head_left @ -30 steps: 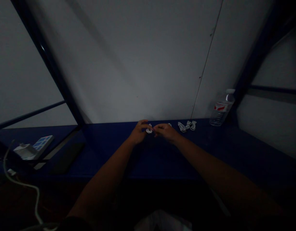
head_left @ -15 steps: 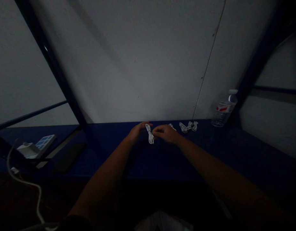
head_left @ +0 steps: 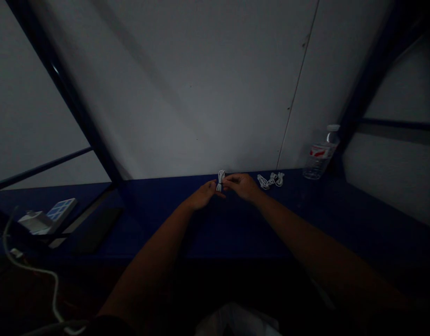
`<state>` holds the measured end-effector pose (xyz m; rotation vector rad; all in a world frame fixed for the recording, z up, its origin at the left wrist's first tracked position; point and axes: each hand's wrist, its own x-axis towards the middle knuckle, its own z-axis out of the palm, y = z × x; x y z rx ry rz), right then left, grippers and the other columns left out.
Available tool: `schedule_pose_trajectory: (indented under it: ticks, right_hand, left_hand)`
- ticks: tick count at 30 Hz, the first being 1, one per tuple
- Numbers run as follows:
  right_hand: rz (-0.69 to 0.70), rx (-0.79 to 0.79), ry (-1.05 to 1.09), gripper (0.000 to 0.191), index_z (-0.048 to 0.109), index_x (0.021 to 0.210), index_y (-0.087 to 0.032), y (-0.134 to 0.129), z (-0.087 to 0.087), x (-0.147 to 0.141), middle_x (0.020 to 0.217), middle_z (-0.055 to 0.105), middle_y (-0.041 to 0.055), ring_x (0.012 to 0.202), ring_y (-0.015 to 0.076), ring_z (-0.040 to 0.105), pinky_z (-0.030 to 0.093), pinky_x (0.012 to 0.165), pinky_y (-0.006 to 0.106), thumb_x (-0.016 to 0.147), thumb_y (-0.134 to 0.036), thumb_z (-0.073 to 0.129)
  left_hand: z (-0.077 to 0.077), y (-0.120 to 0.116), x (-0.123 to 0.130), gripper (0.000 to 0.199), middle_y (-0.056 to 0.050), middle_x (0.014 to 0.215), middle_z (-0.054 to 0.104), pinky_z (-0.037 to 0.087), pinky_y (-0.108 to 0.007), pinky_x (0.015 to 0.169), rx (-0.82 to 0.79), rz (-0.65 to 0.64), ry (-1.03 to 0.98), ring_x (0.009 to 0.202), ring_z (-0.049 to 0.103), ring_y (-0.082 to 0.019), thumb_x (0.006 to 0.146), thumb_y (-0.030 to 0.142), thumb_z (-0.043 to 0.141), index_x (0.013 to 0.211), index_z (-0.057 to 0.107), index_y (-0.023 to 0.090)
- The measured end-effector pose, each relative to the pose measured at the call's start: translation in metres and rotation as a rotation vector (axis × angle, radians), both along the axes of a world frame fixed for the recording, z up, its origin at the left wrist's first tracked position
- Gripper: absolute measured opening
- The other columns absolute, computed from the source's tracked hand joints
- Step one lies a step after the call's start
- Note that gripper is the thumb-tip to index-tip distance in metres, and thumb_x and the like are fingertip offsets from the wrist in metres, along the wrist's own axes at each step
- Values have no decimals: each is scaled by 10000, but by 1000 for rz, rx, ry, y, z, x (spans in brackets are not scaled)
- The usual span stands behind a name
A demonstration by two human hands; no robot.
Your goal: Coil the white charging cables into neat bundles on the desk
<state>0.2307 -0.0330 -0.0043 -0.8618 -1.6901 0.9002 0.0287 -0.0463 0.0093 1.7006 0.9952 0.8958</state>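
Head view: left fingers (head_left: pixel 215 187), right fingers (head_left: pixel 228 179) pinch cable (head_left: pixel 220 180).

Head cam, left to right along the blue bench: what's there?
White device with blue grid panel, dark flat slab, left hand, white cable bundle, right hand, small white cable coils, plastic water bottle.

Your bare left forearm (head_left: pixel 148 275) narrows to your left hand (head_left: pixel 203 196), your bare right forearm (head_left: pixel 327 247) to your right hand (head_left: pixel 241 185); a dark sleeve (head_left: pixel 110 324) shows below.
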Motion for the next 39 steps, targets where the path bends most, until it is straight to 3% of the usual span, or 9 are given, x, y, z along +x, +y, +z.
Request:
schedule_pose_trajectory:
  ticks: [4,6,8,11,16,21,27,32,39]
  right_hand:
    - [158,49,-108,250,725,843,-178,-12,4,-5,789,724,44,770,187,677,522,781,335,805,-419,669]
    - [239,42,-186,237,733,851,-180,-14,2,-7,810,731,41,784,181,678,521,785,327,811,-402,663]
    - [260,29,-246,218,735,843,-179,-11,-2,-8,816,733,39,773,175,676,520,770,317,806,-382,664]
    - [166,-8,-266,225,733,830,-173,-2,-10,-8,773,727,38,719,169,665,514,718,303,796,-387,672]
    - [65,-140,-21,282,702,824,-162,9,-15,-4,766,720,43,702,165,664,532,718,307,734,-428,725]
    - [66,-199,103,279,693,849,-158,10,-15,-3,785,718,42,724,161,672,550,763,324,719,-401,738]
    - [-1,-20,-184,182,710,847,-162,14,-19,-2,776,720,44,704,169,665,529,700,299,789,-329,665]
    - [-190,148,-337,146,715,837,-164,4,-8,-4,773,709,38,704,161,635,473,677,282,827,-265,611]
    - [-150,220,-502,112,728,859,-179,-4,0,-3,846,715,41,753,160,627,456,708,274,820,-210,628]
  left_hand:
    - [-12,10,0,711,-103,931,714,483,-282,804,-136,137,-25,973,630,-209,883,745,289,852,715,177]
    - [-13,12,-1,709,-88,815,697,475,-257,706,-169,163,3,811,634,-182,863,757,332,853,701,151]
    - [-10,11,-3,585,-71,789,686,468,-248,692,-89,101,52,746,619,-159,844,684,497,864,696,134]
    - [-2,6,-7,378,-76,930,701,477,-269,794,126,0,95,838,631,-160,795,473,692,987,705,147]
    - [6,-2,-6,359,-88,1089,688,461,-328,911,397,-32,179,980,618,-188,752,300,747,1098,706,212]
    - [6,-4,-1,258,-72,971,708,478,-303,849,363,79,176,902,631,-184,787,305,706,1019,713,193]
    - [-1,1,-1,390,-51,930,680,474,-271,770,389,52,167,814,612,-155,824,329,670,1187,624,193]
    - [0,-3,3,319,-54,965,662,460,-262,788,358,-31,160,855,601,-152,785,291,705,1077,617,200]
    - [-6,5,-2,424,-10,884,618,425,-235,696,303,41,170,734,550,-128,783,286,693,1178,556,216]
